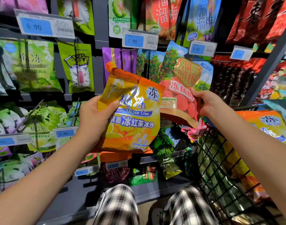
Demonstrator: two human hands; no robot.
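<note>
Gripping the orange pouch [134,120] in our left hand [93,117] and the red pouch [179,98] in our right hand [209,103], above the far-left corner of the cart [217,168], we should keep both labels facing us.

Wire cart [208,161] right; blue price tags [133,41] above.
</note>
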